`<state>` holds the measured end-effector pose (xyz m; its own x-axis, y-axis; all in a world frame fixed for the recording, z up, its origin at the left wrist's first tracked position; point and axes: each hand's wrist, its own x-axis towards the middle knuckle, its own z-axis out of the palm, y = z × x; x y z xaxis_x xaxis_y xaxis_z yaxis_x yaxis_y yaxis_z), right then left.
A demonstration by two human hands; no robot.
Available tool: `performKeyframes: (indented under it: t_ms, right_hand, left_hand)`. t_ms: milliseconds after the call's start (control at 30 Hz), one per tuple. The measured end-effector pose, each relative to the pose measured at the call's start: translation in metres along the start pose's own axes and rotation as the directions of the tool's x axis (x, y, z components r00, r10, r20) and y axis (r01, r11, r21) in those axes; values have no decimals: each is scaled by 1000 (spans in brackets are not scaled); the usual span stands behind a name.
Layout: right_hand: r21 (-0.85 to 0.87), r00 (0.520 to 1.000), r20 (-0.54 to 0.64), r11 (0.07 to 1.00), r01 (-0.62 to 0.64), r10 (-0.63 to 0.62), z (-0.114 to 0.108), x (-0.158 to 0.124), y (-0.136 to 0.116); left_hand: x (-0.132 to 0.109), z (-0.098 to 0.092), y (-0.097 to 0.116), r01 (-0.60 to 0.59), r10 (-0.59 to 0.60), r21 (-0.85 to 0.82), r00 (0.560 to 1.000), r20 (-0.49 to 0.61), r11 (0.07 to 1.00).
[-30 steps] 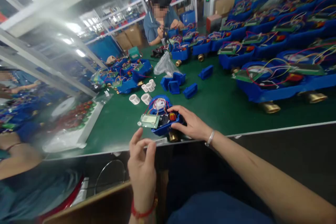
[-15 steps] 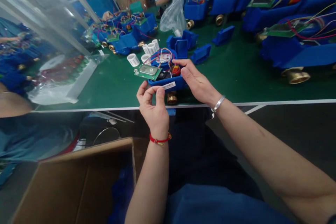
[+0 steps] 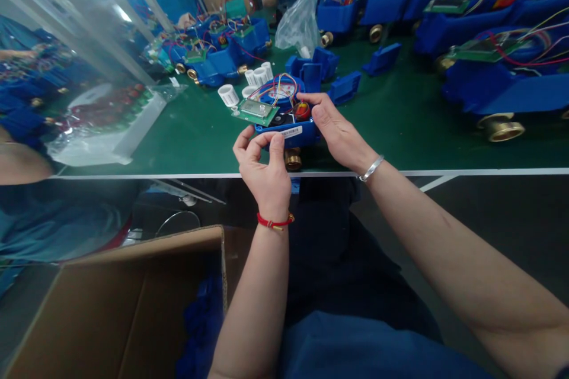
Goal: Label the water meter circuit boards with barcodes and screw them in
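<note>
A blue water meter body [image 3: 297,133] with a brass fitting [image 3: 292,159] sits at the near edge of the green table [image 3: 400,136]. A white barcode label [image 3: 291,131] is on its front face. A green circuit board [image 3: 256,111] with coloured wires rests on top. My left hand [image 3: 262,169], with a red string bracelet, has thumb and fingers curled against the meter's front left side. My right hand [image 3: 335,133], with a silver bangle, grips the meter's right side near a red part [image 3: 302,111].
White plastic rings [image 3: 229,95] and loose blue housings [image 3: 344,87] lie behind the meter. Rows of wired blue meters [image 3: 502,80] fill the right side. A clear plastic bag [image 3: 299,25] stands at the back near another person. An open cardboard box [image 3: 120,302] sits below left.
The view tilted down toward the table edge. My left hand rose from below the edge to the meter's front. The meter now sits tilted with its label facing me.
</note>
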<state>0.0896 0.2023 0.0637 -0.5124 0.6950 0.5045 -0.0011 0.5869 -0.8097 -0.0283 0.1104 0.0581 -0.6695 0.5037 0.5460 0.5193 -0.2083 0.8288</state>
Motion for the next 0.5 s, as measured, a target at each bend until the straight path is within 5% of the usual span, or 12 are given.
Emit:
performKeyframes:
  t_ms: [500]
  right_hand:
    - [1, 1000, 12, 1000, 8, -8, -1, 2, -1]
  left_hand:
    - [-2, 4, 3, 1, 1, 41, 999, -50, 999]
